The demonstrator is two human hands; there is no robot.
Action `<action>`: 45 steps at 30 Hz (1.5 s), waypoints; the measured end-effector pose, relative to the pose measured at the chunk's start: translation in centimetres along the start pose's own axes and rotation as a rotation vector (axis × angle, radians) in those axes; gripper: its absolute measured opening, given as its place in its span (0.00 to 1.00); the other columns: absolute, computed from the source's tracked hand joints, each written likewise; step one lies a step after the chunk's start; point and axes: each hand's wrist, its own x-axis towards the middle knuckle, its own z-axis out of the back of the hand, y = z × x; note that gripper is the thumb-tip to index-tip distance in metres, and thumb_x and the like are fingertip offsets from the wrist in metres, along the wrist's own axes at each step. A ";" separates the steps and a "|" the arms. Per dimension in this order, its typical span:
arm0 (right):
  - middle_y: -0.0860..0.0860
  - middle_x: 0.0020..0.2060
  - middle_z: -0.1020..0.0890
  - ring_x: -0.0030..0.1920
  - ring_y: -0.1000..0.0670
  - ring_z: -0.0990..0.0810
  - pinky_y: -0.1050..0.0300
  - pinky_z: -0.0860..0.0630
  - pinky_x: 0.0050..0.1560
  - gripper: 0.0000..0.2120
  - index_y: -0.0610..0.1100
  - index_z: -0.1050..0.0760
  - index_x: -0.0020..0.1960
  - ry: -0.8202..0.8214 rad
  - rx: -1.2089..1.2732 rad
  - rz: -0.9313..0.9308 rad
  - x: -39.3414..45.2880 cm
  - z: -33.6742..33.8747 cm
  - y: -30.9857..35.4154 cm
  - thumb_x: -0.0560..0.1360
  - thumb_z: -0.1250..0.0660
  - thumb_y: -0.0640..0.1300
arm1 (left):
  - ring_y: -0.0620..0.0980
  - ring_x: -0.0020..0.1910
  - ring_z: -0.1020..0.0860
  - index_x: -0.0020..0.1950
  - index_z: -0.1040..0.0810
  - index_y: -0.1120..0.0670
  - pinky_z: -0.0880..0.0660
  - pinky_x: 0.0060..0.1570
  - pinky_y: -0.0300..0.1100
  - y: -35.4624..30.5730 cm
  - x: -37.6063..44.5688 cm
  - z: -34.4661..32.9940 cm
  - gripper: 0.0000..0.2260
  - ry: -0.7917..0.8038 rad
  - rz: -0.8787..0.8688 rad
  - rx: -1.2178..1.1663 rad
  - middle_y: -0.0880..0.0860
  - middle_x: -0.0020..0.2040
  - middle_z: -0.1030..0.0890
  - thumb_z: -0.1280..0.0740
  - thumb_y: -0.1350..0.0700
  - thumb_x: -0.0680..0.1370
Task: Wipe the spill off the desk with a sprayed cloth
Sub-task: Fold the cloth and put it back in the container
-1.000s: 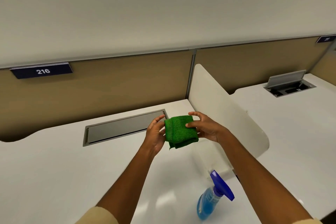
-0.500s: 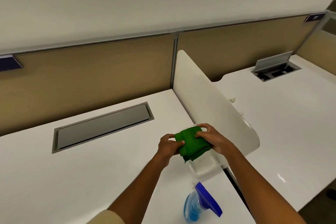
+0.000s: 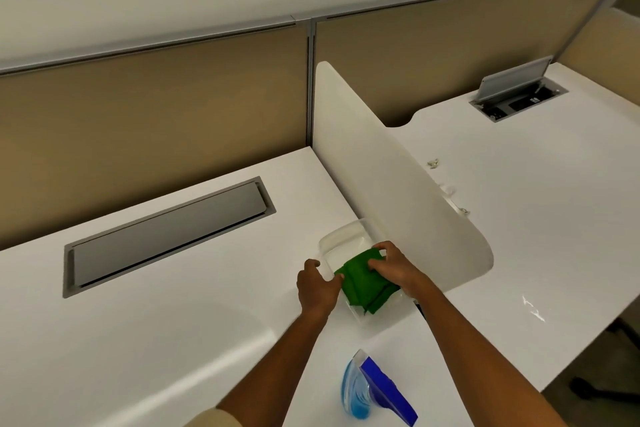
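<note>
The spray bottle (image 3: 372, 392) is standing at the desk's (image 3: 145, 340) near edge, untouched. Beyond it, the right hand (image 3: 394, 269) is pinching the folded green cloth (image 3: 363, 284) over a clear tray (image 3: 337, 243) by the divider (image 3: 398, 184), while the left hand (image 3: 317, 288) is gripping the cloth's left edge. Keeping it folded flat should suit spraying.
</note>
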 end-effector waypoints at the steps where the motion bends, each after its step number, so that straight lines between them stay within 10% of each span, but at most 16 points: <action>1: 0.45 0.56 0.27 0.53 0.47 0.25 0.59 0.25 0.43 0.23 0.47 0.38 0.70 0.006 -0.017 -0.013 0.1 -0.2 -0.3 0.77 0.35 0.42 | 0.58 0.64 0.26 0.71 0.33 0.57 0.26 0.61 0.50 0.3 0.0 -0.2 0.28 0.023 0.054 -0.041 0.61 0.66 0.26 0.26 0.51 0.75; 17: 0.45 0.77 0.39 0.76 0.44 0.39 0.52 0.41 0.75 0.30 0.43 0.48 0.79 0.003 -0.501 0.090 0.0 -1.6 -3.3 0.82 0.39 0.45 | 0.56 0.59 0.22 0.74 0.34 0.54 0.21 0.48 0.43 1.6 -0.3 -1.9 0.22 0.167 0.247 -0.314 0.57 0.67 0.26 0.35 0.56 0.81; 21: 0.47 0.76 0.37 0.75 0.46 0.37 0.52 0.40 0.74 0.28 0.47 0.43 0.78 -0.075 -0.481 0.225 -1.3 -1.7 -3.1 0.81 0.37 0.47 | 0.58 0.72 0.32 0.78 0.40 0.54 0.32 0.70 0.51 1.7 -1.0 -1.4 0.25 0.148 0.109 -0.106 0.57 0.75 0.33 0.38 0.50 0.82; 29: 0.53 0.76 0.38 0.74 0.49 0.37 0.53 0.34 0.71 0.32 0.55 0.44 0.77 -0.054 -0.414 0.447 -6.0 -1.3 -3.3 0.78 0.33 0.51 | 0.60 0.79 0.52 0.81 0.51 0.50 0.50 0.74 0.62 3.7 -2.3 2.5 0.36 -0.092 -0.458 0.768 0.56 0.81 0.53 0.54 0.31 0.78; 36: 0.56 0.79 0.48 0.78 0.52 0.47 0.57 0.41 0.73 0.39 0.60 0.54 0.76 -0.070 -0.649 0.640 -10.0 -1.4 -5.7 0.76 0.32 0.57 | 0.62 0.78 0.44 0.79 0.42 0.50 0.43 0.70 0.71 5.6 -3.5 5.1 0.36 -0.156 -0.620 0.920 0.58 0.80 0.44 0.56 0.30 0.77; 45: 0.45 0.80 0.54 0.79 0.39 0.54 0.36 0.43 0.74 0.55 0.51 0.61 0.80 -0.223 -1.101 0.717 -13.4 -3.2 -9.9 0.67 0.30 0.65 | 0.61 0.78 0.47 0.79 0.41 0.50 0.50 0.71 0.66 8.4 -6.3 4.7 0.37 -0.136 -0.642 0.944 0.58 0.80 0.45 0.53 0.30 0.77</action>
